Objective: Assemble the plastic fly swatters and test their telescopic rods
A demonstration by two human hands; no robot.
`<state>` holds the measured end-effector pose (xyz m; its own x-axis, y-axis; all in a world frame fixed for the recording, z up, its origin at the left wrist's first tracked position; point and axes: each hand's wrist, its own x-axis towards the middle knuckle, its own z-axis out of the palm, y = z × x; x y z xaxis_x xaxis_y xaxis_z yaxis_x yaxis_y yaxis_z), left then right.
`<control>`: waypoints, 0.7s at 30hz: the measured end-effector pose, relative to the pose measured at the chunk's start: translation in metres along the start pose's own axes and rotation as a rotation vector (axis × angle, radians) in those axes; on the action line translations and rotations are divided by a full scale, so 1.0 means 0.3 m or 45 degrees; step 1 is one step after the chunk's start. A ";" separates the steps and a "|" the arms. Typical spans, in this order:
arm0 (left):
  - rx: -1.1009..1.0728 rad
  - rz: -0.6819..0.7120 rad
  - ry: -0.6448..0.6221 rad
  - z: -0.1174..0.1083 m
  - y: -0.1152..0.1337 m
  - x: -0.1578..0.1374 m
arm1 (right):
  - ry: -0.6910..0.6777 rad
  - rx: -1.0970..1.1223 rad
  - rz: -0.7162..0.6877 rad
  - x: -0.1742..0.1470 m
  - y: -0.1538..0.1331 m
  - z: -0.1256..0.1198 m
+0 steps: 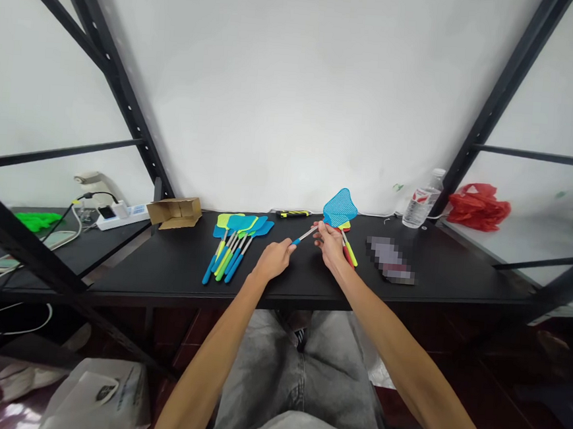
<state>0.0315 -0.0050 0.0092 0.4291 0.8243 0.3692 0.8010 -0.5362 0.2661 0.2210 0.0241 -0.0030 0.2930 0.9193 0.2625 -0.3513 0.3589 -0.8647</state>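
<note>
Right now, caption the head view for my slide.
Left hand and right hand hold a blue swatter above a black table; more swatters lie left.

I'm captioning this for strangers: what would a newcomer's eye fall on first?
Probably the blue fly swatter near centre, held by the left hand and right hand. Next, the bright bunch of swatters to its left on the black table; then the red bag at far right.

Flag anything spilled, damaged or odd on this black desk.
One oddity: the pixelated grayish patch on the right of the black desk, hiding whatever lies there. No spill shows, and the blue mesh-headed fly swatter between the left hand and right hand shows no visible damage.
</note>
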 end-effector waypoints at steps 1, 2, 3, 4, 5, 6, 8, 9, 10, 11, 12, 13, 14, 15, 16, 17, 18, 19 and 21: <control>-0.007 -0.003 -0.001 -0.001 -0.001 0.001 | -0.002 -0.006 0.002 -0.001 0.002 0.000; -0.020 -0.005 0.000 -0.002 -0.002 0.002 | 0.000 -0.009 0.006 -0.002 0.003 0.001; -0.041 -0.001 0.004 -0.002 -0.004 0.003 | -0.004 -0.014 0.009 -0.004 0.004 0.002; -0.068 0.006 0.013 -0.002 -0.004 0.004 | -0.023 -0.030 0.008 -0.008 0.006 0.004; -0.099 0.014 0.026 -0.001 -0.004 0.005 | -0.071 -0.068 0.004 -0.012 0.008 0.008; -0.130 0.021 0.045 0.001 -0.003 0.007 | -0.151 -0.128 -0.005 -0.017 0.010 0.012; -0.178 0.024 0.084 0.007 0.006 0.008 | -0.360 -0.279 -0.026 -0.027 0.013 0.024; -0.188 0.014 0.093 0.009 0.013 0.009 | -0.449 -0.340 -0.034 -0.032 0.014 0.030; -0.185 -0.003 0.094 0.011 0.021 0.008 | -0.513 -0.384 -0.038 -0.037 0.015 0.035; -0.173 -0.025 0.088 0.011 0.029 0.007 | -0.548 -0.408 -0.042 -0.040 0.016 0.039; -0.156 -0.049 0.077 0.011 0.038 0.006 | -0.567 -0.421 -0.046 -0.043 0.016 0.042; -0.134 -0.075 0.066 0.010 0.046 0.004 | -0.583 -0.433 -0.051 -0.044 0.016 0.044; -0.109 -0.100 0.058 0.009 0.053 0.002 | -0.599 -0.447 -0.060 -0.044 0.016 0.044; -0.082 -0.120 0.052 0.008 0.059 0.000 | -0.614 -0.463 -0.067 -0.043 0.016 0.043; -0.052 -0.136 0.048 0.007 0.065 -0.002 | -0.616 -0.477 -0.071 -0.042 0.016 0.041; -0.017 -0.148 0.044 0.007 0.070 -0.004 | -0.597 -0.484 -0.069 -0.041 0.017 0.039; 0.021 -0.155 0.040 0.009 0.075 -0.006 | -0.556 -0.479 -0.059 -0.039 0.018 0.037; 0.058 -0.155 0.033 0.011 0.078 -0.007 | -0.503 -0.461 -0.039 -0.038 0.020 0.035; 0.117 -0.146 0.009 0.016 0.084 -0.009 | -0.408 -0.418 0.007 -0.035 0.024 0.034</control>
<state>0.0525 -0.0200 0.0107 0.3302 0.8777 0.3473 0.8795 -0.4196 0.2243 0.2063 0.0186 -0.0077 -0.0162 0.9431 0.3320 -0.0370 0.3313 -0.9428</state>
